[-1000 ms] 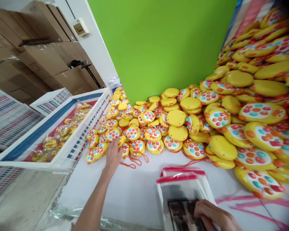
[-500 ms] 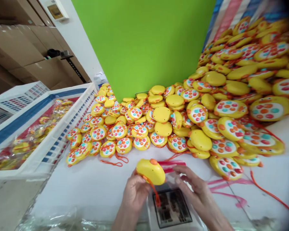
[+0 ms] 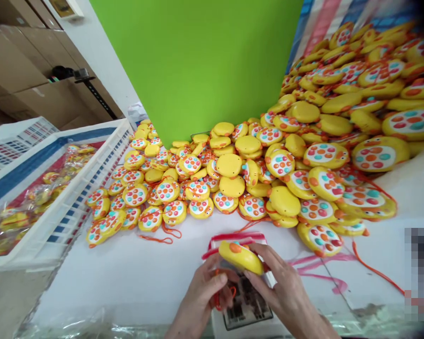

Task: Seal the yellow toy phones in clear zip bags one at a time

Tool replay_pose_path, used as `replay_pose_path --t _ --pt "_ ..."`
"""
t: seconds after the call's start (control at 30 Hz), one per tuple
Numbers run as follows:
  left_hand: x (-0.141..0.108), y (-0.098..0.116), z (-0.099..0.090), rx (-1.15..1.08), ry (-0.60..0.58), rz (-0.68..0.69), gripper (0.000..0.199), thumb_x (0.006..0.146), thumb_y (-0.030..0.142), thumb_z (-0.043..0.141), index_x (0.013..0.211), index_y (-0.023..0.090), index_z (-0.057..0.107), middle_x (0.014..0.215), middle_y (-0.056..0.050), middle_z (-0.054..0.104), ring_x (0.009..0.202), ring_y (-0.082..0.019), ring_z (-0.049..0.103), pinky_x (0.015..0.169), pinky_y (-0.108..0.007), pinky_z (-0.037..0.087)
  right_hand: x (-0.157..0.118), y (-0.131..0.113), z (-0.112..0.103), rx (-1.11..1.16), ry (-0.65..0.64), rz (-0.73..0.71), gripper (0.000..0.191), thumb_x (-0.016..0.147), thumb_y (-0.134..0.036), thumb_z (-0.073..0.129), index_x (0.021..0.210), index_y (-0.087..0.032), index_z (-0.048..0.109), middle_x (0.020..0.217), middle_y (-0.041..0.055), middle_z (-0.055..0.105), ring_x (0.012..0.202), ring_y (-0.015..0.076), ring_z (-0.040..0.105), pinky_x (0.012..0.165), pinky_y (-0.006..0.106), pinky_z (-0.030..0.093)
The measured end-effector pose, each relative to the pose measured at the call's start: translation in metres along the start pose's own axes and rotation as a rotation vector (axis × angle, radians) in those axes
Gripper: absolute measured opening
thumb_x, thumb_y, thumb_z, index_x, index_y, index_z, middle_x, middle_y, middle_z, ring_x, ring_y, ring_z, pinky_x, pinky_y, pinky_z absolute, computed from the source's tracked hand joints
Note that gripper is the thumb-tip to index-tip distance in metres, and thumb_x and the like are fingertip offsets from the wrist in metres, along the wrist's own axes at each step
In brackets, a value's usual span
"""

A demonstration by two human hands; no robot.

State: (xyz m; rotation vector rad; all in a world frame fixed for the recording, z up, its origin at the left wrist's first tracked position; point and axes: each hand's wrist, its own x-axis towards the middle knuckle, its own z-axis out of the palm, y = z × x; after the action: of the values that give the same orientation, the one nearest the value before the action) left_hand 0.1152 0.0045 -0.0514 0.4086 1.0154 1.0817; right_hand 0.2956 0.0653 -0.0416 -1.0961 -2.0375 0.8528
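Observation:
A yellow toy [image 3: 240, 257] with orange feet is tilted on its edge, its plain back towards me. My right hand [image 3: 281, 278] pinches its right end between thumb and fingers. My left hand [image 3: 209, 285] is closed at the toy's lower left, around its orange cord [image 3: 218, 301]. Beneath both hands lies a white device [image 3: 221, 325] with a dark see-through window [image 3: 245, 306]. Just behind the toy are pink-red strips [image 3: 238, 237], partly covered by it.
Many yellow toys with coloured dots [image 3: 229, 165] are heaped across the table [image 3: 127, 278], higher at the right. A green panel [image 3: 198, 66] stands behind them. At the left, a white basket [image 3: 61, 226] holds bagged toys. Cardboard boxes [image 3: 17, 61] are stacked beyond.
The toy has moved right and passed from my left hand's grip to my right hand's. My left fingers have closed by the cord. The whole view has shifted slightly.

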Motion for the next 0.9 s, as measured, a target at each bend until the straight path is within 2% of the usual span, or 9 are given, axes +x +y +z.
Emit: replay_pose_path --t 0.1,0.17,0.23,0.4,0.5,0.57,0.67,0.77,0.9 --pt "-0.005 0.008 -0.006 0.181 0.226 0.090 0.036 0.074 0.040 0.072 0.100 0.015 0.067 0.061 -0.001 0.060 0.043 -0.006 0.043 0.042 -0.017 0.030 -0.003 0.005 0.001 -0.058 0.013 -0.017 0.033 0.089 -0.024 0.056 0.120 -0.028 0.045 0.109 0.0038 0.063 0.095 0.0167 0.064 0.080 0.025 0.053" --pt "-0.012 0.018 -0.006 0.325 0.346 0.172 0.030 0.073 0.041 0.072 0.086 0.015 0.070 0.058 -0.001 0.059 0.046 -0.007 0.045 0.044 -0.018 0.032 -0.006 0.009 0.002 -0.086 0.007 -0.005 0.034 0.089 -0.025 0.057 0.121 -0.029 0.044 0.110 0.0040 0.062 0.097 0.0173 0.063 0.082 0.026 0.052" --pt "-0.021 0.030 -0.001 0.477 0.376 0.255 0.024 0.073 0.040 0.071 0.078 0.017 0.071 0.061 -0.002 0.062 0.050 -0.010 0.048 0.046 -0.019 0.036 -0.008 0.012 0.002 -0.106 -0.014 0.002 0.034 0.090 -0.026 0.056 0.122 -0.029 0.044 0.113 0.0046 0.060 0.101 0.0180 0.061 0.085 0.028 0.052" --pt "-0.036 0.056 0.027 0.793 0.187 0.427 0.013 0.080 0.028 0.064 0.078 0.022 0.074 0.068 -0.004 0.068 0.061 -0.017 0.059 0.058 -0.023 0.044 -0.012 0.014 0.003 -0.122 -0.079 -0.046 0.035 0.092 -0.026 0.054 0.125 -0.030 0.044 0.115 0.0053 0.059 0.102 0.0174 0.062 0.085 0.027 0.052" --pt "-0.028 0.064 0.045 0.877 0.048 0.448 0.016 0.083 0.023 0.059 0.084 0.023 0.075 0.077 -0.004 0.071 0.069 -0.018 0.063 0.065 -0.024 0.046 -0.012 0.009 0.002 -0.095 -0.111 -0.078 0.035 0.092 -0.026 0.055 0.125 -0.029 0.045 0.115 0.0047 0.061 0.102 0.0165 0.063 0.086 0.025 0.052" --pt "-0.018 0.067 0.051 0.885 0.040 0.431 0.020 0.085 0.022 0.056 0.088 0.022 0.075 0.082 -0.005 0.072 0.074 -0.018 0.063 0.069 -0.024 0.046 -0.013 0.005 0.000 -0.067 -0.145 -0.089 0.036 0.091 -0.023 0.054 0.125 -0.029 0.045 0.116 0.0047 0.062 0.101 0.0158 0.063 0.086 0.024 0.053" --pt "-0.004 0.068 0.049 0.873 0.075 0.378 0.023 0.087 0.022 0.052 0.095 0.018 0.073 0.089 -0.006 0.072 0.081 -0.018 0.064 0.071 -0.024 0.047 -0.015 0.002 -0.003 -0.039 -0.174 -0.099 0.040 0.091 -0.019 0.053 0.128 -0.028 0.044 0.119 0.0052 0.061 0.103 0.0155 0.063 0.087 0.023 0.053" --pt "-0.002 0.066 0.040 0.935 0.034 0.348 0.022 0.080 0.018 0.063 0.100 0.019 0.070 0.098 -0.004 0.071 0.090 -0.018 0.063 0.078 -0.023 0.048 -0.017 0.004 -0.003 -0.010 -0.157 -0.094 0.039 0.091 -0.020 0.053 0.128 -0.029 0.044 0.120 0.0047 0.061 0.104 0.0154 0.063 0.088 0.023 0.052" --pt "-0.009 0.055 0.031 1.052 -0.021 0.385 0.047 0.068 0.002 0.068 0.108 0.025 0.067 0.110 0.000 0.069 0.103 -0.017 0.060 0.093 -0.024 0.043 -0.018 0.005 0.000 0.062 -0.160 -0.089 0.037 0.092 -0.022 0.053 0.127 -0.030 0.044 0.118 0.0041 0.060 0.104 0.0138 0.062 0.087 0.020 0.051"
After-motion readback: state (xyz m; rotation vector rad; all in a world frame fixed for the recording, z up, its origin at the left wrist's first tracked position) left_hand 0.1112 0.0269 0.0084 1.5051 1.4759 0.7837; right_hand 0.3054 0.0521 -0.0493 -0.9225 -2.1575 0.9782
